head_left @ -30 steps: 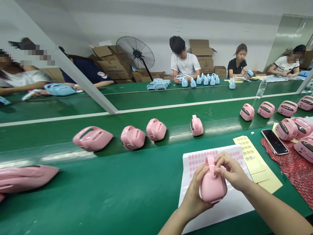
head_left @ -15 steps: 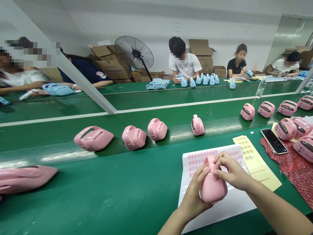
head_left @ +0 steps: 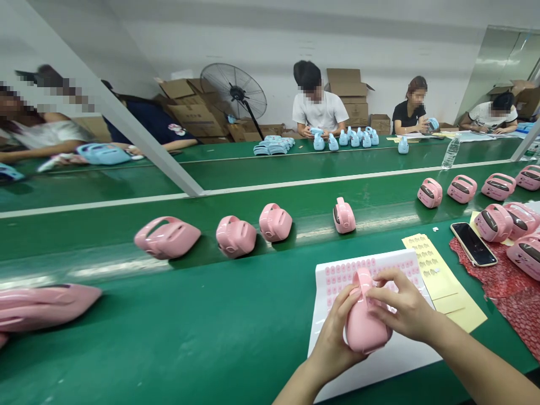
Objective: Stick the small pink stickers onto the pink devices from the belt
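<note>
My left hand (head_left: 334,333) wraps round a pink plastic casing with a carrying handle (head_left: 366,331) and holds it tilted above a white sheet. Bent fingers of my right hand (head_left: 403,304) grip the casing's side at the foot of the handle. Any small piece under those fingertips is hidden. Below, the white sheet of small pink stickers (head_left: 337,271) lies on the green table. To its right is a yellow sticker sheet (head_left: 453,301), with grey stickers at its upper end.
More pink casings stand along the green belt, including one (head_left: 345,216) straight ahead. A phone (head_left: 473,243) lies on red bubble wrap (head_left: 506,292) at right, beside several finished-looking casings. A water bottle (head_left: 450,153) stands farther back. Co-workers across the line handle blue casings (head_left: 319,142).
My right fingers have shifted from a pinch at the handle's foot to a looser hold against the casing's side. The casings on the belt have moved slightly right. My left hand stays put.
</note>
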Motion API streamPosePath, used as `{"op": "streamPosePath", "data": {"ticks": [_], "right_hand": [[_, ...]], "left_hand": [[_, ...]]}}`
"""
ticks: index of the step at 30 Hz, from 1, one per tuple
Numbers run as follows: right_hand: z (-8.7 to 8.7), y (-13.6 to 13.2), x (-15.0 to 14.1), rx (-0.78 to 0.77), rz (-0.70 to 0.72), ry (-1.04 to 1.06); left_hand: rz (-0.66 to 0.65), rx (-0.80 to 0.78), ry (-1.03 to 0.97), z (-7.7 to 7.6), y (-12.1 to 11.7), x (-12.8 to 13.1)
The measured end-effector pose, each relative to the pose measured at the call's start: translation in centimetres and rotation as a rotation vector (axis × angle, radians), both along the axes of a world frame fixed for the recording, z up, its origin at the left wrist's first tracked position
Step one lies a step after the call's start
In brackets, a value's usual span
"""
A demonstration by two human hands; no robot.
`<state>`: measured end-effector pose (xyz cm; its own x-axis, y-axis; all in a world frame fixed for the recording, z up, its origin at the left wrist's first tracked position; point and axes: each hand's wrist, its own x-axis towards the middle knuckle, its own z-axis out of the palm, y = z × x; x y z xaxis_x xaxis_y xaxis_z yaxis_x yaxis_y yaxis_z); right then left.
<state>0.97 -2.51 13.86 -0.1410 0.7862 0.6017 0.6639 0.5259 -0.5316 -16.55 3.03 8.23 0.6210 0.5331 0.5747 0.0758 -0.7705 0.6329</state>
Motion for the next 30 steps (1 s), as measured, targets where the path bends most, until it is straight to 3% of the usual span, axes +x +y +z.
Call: {"op": "streamPosePath", "data": {"ticks": [7, 14, 23, 25, 27, 29, 30], "right_hand": [[-0.3, -0.3, 0.1, 0.024, -0.047, -0.065], [-0.5, 0.1, 0.2, -0.002, 0.043, 0.018], [-1.2, 1.6, 0.3, -0.551, 0.006, 0.51], [-1.7, 2.5, 0.8, -0.598, 0.043, 0.561], [-2.3, 3.3, 1.4, -0.698, 0.17, 0.587], [-2.6, 4.0, 2.0, -0.858, 0.276, 0.617], [-2.6, 4.3, 2.3, -0.911, 0.259, 0.643]], "left_hand": [[0.023, 0.021, 0.015, -0.2, 0.0, -0.2], [0.022, 0.035, 0.034, -0.2, -0.1, -0.3], [-0.076, 0.062, 0.004, 1.2, 0.1, -0.3], [-0.157, 0.003, -0.009, 1.1, -0.2, -0.5], [-0.216, -0.152, -0.057, 0.3, -0.6, -0.5], [-0.197, -0.376, -0.164, -1.3, -1.0, -0.1], [-0.144, -0.505, -0.253, -2.3, -1.1, 0.3]]}}
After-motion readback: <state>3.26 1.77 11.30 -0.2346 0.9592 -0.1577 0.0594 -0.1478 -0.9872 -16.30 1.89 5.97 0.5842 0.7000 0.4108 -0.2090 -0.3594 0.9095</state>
